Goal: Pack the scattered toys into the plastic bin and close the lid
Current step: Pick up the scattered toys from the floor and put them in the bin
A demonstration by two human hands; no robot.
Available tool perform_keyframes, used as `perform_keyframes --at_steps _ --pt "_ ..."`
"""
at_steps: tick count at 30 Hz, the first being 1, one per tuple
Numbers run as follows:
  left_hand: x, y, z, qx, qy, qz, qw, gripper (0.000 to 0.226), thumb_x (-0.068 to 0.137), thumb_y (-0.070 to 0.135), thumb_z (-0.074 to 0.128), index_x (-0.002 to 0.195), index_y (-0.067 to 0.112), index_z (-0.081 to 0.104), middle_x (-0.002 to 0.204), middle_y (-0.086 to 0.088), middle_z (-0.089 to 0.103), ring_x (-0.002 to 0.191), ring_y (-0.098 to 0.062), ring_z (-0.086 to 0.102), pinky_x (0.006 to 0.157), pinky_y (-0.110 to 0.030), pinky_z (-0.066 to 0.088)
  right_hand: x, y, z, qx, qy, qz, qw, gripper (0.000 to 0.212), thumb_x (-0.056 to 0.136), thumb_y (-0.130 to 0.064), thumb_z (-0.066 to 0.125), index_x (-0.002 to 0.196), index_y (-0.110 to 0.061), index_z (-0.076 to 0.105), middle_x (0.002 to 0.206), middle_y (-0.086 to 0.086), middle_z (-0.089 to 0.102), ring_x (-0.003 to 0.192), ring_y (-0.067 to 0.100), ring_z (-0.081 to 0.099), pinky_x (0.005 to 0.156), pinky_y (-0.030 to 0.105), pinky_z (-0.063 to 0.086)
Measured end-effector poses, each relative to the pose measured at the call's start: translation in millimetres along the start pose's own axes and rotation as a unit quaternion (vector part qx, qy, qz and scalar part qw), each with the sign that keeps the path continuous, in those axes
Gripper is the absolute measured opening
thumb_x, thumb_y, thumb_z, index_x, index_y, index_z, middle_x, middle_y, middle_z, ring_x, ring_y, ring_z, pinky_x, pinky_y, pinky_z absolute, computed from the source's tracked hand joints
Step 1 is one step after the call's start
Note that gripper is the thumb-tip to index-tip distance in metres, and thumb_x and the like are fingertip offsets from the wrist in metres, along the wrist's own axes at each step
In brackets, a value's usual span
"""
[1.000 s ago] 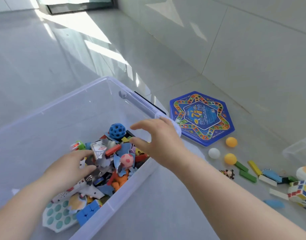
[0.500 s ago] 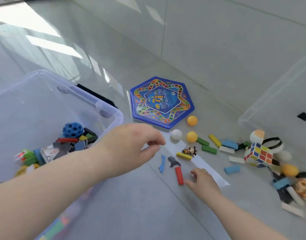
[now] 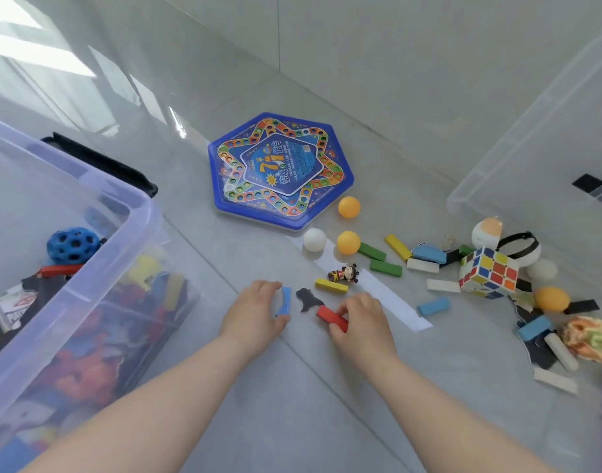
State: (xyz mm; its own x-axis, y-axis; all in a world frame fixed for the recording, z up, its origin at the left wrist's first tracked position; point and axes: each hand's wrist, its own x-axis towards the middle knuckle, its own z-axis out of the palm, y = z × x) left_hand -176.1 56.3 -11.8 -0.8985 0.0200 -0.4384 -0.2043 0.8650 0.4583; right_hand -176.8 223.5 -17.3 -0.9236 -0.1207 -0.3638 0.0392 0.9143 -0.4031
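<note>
1. Gripping one toy each: the left hand (image 3: pixel 255 312) pinches a thin, curved blue foam piece (image 3: pixel 285 299) between thumb and fingers, and the right hand (image 3: pixel 362 322) curls round a red block (image 3: pixel 331 317), both low on the glossy grey tile floor (image 3: pixel 292 404).
2. One clear plastic bin (image 3: pixel 146 213) with a lilac rim stands at far left, lidless and part filled with mixed toys, among them a blue rubber ball with holes (image 3: pixel 73 245).
3. Between the hands lies one flat dark cut-out (image 3: pixel 306 298). Just beyond it are a yellow block (image 3: pixel 331 286) and a small doll figure (image 3: pixel 344 273), the figure on a white paper strip (image 3: pixel 391 298).
4. One blue six-sided game board (image 3: pixel 281 170) lies flat farther back.
5. Three smooth orange balls show: two near the board (image 3: pixel 349 207) (image 3: pixel 348 242) and one at right (image 3: pixel 552 298). One white ball (image 3: pixel 314 239) sits beside the board.
6. One puzzle cube (image 3: pixel 489 273) rests among scattered green, blue, white and black blocks.
7. One clear plastic piece (image 3: pixel 531 131) at upper right may be the bin's lid; its shape is not plain.
</note>
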Motion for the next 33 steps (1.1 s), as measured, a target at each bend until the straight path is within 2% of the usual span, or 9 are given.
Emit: perform_keyframes --at_steps 3,6,13,18,21,24,26,30,33 --pt "10.5 7.8 7.4 0.043 -0.01 0.012 0.999 0.059 0.087 0.028 0.056 0.139 0.017 0.03 0.142 -0.002 0.031 0.128 -0.022 0.033 0.105 -0.026 0.027 3.7 11.8 -1.2 0.0 0.1 -0.043 0.994 0.016 0.076 -0.009 0.067 0.09 -0.006 0.063 0.115 0.012 0.056 0.108 0.033 0.051 0.092 0.034 0.041" --pt "22.2 9.6 9.6 0.031 -0.033 -0.009 0.999 0.053 0.084 0.022 0.061 0.132 0.012 0.039 0.131 -0.007 0.044 0.121 -0.024 0.041 0.098 -0.027 0.033 14.8 12.5 -2.3 -0.039 0.15 -0.116 0.981 0.016 0.051 -0.012 0.073 0.064 -0.009 0.064 0.092 0.014 0.07 0.081 0.036 0.067 0.069 0.038 0.055" --pt "28.9 9.8 4.4 0.071 -0.059 -0.006 0.996 0.022 0.088 0.011 0.05 0.107 0.008 0.061 0.109 -0.008 0.054 0.114 -0.026 0.048 0.092 -0.027 0.037 27.6 -0.7 2.6 -0.149 0.065 -0.145 0.976 0.041 0.022 -0.027 0.088 0.054 -0.022 0.062 0.069 -0.01 0.069 0.059 0.015 0.065 0.052 0.015 0.042" --pt "13.8 5.4 9.3 0.06 0.005 -0.004 0.998 0.007 0.091 0.016 0.047 0.094 0.022 0.045 0.11 -0.004 0.054 0.112 -0.023 0.045 0.088 -0.029 0.037 27.9 -7.5 7.6 -0.214 0.098 -0.157 0.959 0.039 0.027 -0.011 0.084 0.053 -0.017 0.056 0.052 -0.002 0.058 0.048 0.02 0.057 0.058 0.028 0.018" --pt "8.4 2.3 8.2 0.02 0.03 -0.006 0.999 0.014 0.089 0.011 0.048 0.098 0.019 0.042 0.101 -0.001 0.052 0.107 -0.023 0.048 0.083 -0.03 0.038 26.6 -9.5 6.9 -0.201 0.097 -0.145 0.964 0.017 0.05 -0.01 0.056 0.064 -0.018 0.061 0.058 -0.003 0.061 0.054 0.019 0.06 0.059 0.028 0.019" --pt "8.0 1.3 5.2 -0.036 0.033 -0.015 0.999 0.019 0.088 0.004 0.045 0.094 0.02 0.036 0.093 0.0 0.045 0.089 -0.025 0.047 0.073 -0.027 0.033 21.6 -6.6 2.4 -0.18 0.049 -0.11 0.976 0.039 0.075 0.001 0.038 0.108 -0.011 0.057 0.104 0.004 0.06 0.098 0.024 0.055 0.08 0.027 0.028" --pt "9.2 4.6 3.8 -0.062 0.045 -0.006 0.997 0.02 0.088 0.001 0.044 0.099 0.017 0.041 0.095 0.001 0.04 0.086 -0.025 0.046 0.072 -0.025 0.031 16.3 -1.5 -1.7 -0.141 -0.068 -0.097 0.983 0.033 0.087 -0.001 0.037 0.119 -0.008 0.044 0.124 0.01 0.044 0.114 0.025 0.041 0.087 0.03 0.028" --pt "14.9 20.7 4.5 -0.092 0.059 0.031 0.993 0.042 0.088 -0.004 0.042 0.128 0.01 0.041 0.126 -0.006 0.038 0.097 -0.028 0.053 0.077 -0.027 0.037 9.9 5.1 -16.7 -0.045 -0.078 -0.036 0.995 0.018 0.089 0.002 0.036 0.093 -0.014 0.028 0.103 0.011 0.033 0.085 0.023 0.033 0.068 0.029 0.023" --pt "18.9 30.2 11.4 -0.077 0.048 0.032 0.995 0.043 0.09 0.001 0.041 0.132 0.009 0.038 0.137 -0.008 0.037 0.114 -0.029 0.048 0.087 -0.029 0.037 13.9 11.0 -27.2 -0.025 -0.049 0.0 0.998 0.018 0.09 0.0 0.036 0.1 -0.014 0.034 0.112 0.012 0.036 0.085 0.023 0.034 0.068 0.03 0.026"
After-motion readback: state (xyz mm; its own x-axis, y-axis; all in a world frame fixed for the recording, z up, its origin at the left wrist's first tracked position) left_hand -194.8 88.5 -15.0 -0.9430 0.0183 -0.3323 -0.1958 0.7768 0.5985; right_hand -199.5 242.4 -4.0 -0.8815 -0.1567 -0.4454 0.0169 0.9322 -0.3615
